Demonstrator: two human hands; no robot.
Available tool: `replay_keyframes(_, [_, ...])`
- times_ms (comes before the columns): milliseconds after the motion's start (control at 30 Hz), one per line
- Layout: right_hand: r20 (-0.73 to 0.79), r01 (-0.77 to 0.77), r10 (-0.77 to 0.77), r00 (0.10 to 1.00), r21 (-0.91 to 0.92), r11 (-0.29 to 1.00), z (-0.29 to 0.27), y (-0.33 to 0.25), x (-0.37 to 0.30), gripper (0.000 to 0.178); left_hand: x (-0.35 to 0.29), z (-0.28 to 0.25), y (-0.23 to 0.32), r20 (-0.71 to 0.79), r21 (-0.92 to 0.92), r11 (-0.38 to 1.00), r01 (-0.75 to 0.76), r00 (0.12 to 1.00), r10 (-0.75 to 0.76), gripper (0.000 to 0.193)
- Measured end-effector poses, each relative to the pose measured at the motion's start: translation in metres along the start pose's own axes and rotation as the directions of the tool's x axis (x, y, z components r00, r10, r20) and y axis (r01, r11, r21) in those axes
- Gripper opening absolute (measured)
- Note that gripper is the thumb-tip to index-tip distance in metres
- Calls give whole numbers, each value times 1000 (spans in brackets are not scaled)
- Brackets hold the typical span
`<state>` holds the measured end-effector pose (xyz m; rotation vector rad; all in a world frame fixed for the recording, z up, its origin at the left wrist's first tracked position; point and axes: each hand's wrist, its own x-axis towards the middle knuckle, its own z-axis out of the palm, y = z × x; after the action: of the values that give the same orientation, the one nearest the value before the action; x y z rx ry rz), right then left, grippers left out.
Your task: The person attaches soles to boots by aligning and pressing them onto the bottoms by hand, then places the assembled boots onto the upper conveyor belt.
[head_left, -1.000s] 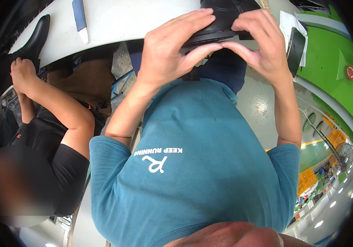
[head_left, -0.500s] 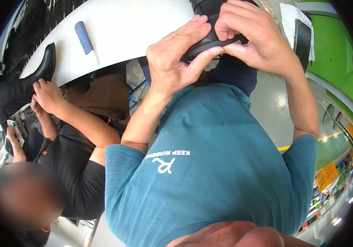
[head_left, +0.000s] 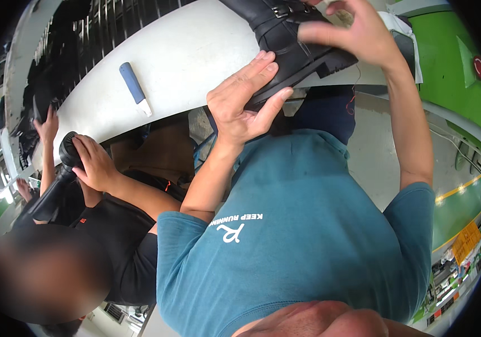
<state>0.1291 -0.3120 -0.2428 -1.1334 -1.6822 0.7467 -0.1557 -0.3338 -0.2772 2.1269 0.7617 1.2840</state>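
A black ankle boot (head_left: 285,42) with straps and a buckle lies tilted at the edge of the white table. Its toe is in my left hand (head_left: 243,101), fingers over the upper and thumb along the sole edge. Over the boot's ankle and heel, my right hand (head_left: 364,39) has its fingers apart. Its thumb is stretched out and smeared by motion; some fingertips are cut off by the top edge. A thin red thread (head_left: 351,101) hangs below the heel.
A blue-handled knife (head_left: 132,83) lies on the white table (head_left: 179,48). At the left, a co-worker's hand (head_left: 95,163) holds another black boot (head_left: 55,194). Black metal bars (head_left: 106,25) run behind the table. A green machine with a red button (head_left: 479,68) stands at the right.
The boot has come further into view, with its buckle and heel now showing. My right hand has left the sole edge and opened. The co-worker has turned the other boot.
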Motion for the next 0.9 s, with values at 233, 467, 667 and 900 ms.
replay_keyframes(233, [254,-603,547,797,382,701,-2,11,-23,60,-8,-4,2,49,36,984,-176,984,174,43])
replay_keyframes(467, [-53,-194,196,979,39,980,-30,-106,-13,65,31,-18,50,29,59,941,-332,943,331,53])
replay_keyframes(667, [155,241,-195,969,-382,892,-35,-172,9,52,129,-52,108,278,526,595,-608,784,555,101])
replay_keyframes(900, [-9,164,-185,983,-426,890,-38,-117,-22,66,158,-44,99,420,586,616,-526,848,324,104])
